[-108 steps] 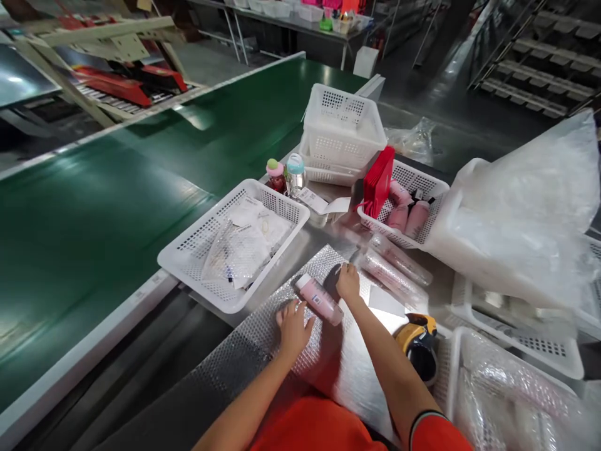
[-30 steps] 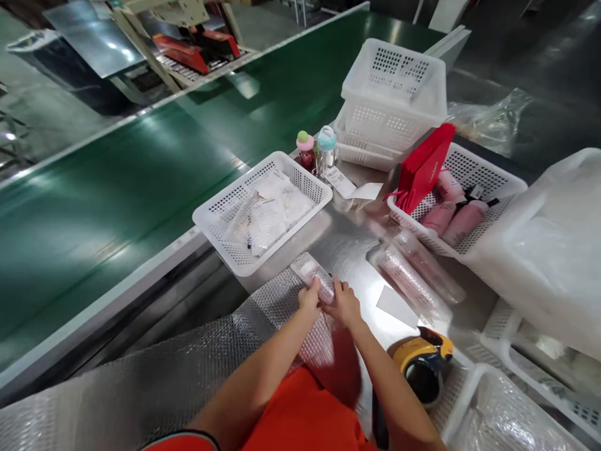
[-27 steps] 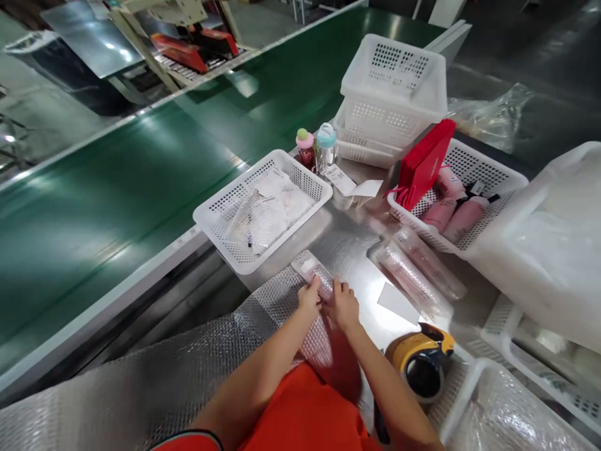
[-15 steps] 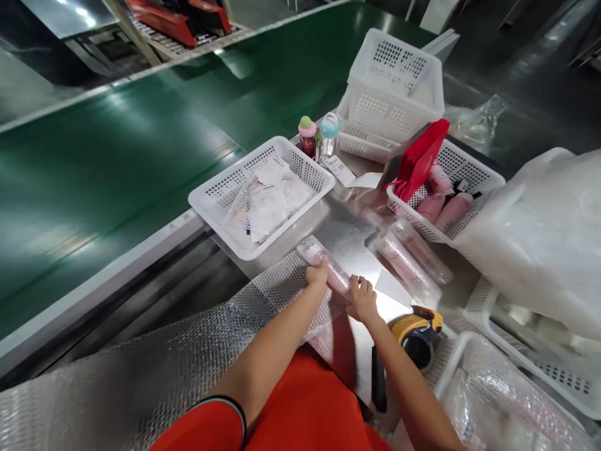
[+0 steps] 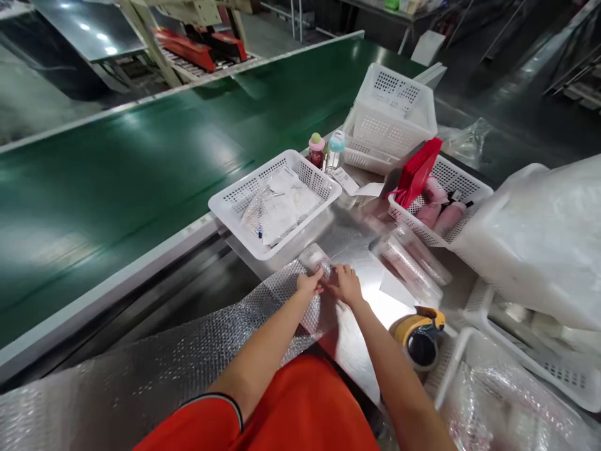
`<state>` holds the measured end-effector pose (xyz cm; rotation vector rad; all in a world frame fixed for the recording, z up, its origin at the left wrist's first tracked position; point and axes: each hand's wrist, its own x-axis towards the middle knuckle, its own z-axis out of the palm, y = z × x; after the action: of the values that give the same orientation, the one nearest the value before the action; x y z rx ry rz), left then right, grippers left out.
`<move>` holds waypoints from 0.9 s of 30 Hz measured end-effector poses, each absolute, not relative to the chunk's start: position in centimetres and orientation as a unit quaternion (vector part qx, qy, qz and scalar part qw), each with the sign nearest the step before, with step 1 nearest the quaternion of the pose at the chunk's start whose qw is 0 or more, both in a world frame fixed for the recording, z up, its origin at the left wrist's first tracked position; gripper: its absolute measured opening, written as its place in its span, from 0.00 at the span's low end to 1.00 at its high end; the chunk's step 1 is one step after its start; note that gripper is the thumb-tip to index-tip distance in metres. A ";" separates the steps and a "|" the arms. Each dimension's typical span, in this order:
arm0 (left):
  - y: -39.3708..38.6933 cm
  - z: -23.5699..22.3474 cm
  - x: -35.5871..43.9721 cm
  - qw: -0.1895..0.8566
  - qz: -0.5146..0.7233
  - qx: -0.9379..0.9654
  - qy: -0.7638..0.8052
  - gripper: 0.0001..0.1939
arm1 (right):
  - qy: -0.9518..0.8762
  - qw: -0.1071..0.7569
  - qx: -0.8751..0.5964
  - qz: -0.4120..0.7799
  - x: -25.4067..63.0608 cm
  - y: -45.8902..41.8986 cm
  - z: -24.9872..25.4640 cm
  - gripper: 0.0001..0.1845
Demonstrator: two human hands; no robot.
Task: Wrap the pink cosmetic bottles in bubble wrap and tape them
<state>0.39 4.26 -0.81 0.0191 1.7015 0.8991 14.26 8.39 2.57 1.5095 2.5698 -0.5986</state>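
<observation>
Both my hands are on a pale pink bottle rolled in bubble wrap (image 5: 315, 257), low over the metal table. My left hand (image 5: 308, 284) grips its near left side, thumb on top. My right hand (image 5: 346, 285) has its fingers curled against the right end, which they partly hide. From the roll, a long sheet of bubble wrap (image 5: 188, 351) runs down to the lower left. Several wrapped pink bottles (image 5: 410, 266) lie to the right of my right hand. Beside my right forearm stands a yellow and black tape dispenser (image 5: 417, 338).
A white basket (image 5: 225, 207) of flat packets stands ahead, near the green conveyor belt (image 5: 164, 150). Two bottles (image 5: 336, 147) stand behind it. A basket with pink bottles and red pouches (image 5: 417, 172) is at right, before stacked white baskets (image 5: 394, 113). A large plastic bag (image 5: 539, 238) bulges in at right.
The wrapped bottle has turned and its right end is now covered by my right hand. My hands have come closer together. The camera view has shifted slightly.
</observation>
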 end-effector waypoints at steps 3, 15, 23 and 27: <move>2.4 -0.1 -1.1 0.576 0.336 0.070 0.742 0.17 | 0.853 0.042 0.498 -0.151 13.0 6.3 2.1 0.37; -14.7 1.1 2.5 0.404 -0.056 0.582 0.703 0.32 | 0.869 0.076 0.481 -0.081 8.6 -2.8 0.6 0.29; -14.4 0.9 -3.1 0.275 0.024 0.682 0.677 0.26 | 0.886 0.106 0.436 -0.114 8.6 -1.9 1.8 0.29; -10.0 0.8 -5.1 0.250 0.005 0.698 0.671 0.28 | 0.856 0.106 0.486 -0.141 8.9 -0.2 2.2 0.33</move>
<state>-5.15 -10.04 0.82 1.8998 1.8271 0.0135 8.91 -0.16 2.17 1.4313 2.5205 -0.4164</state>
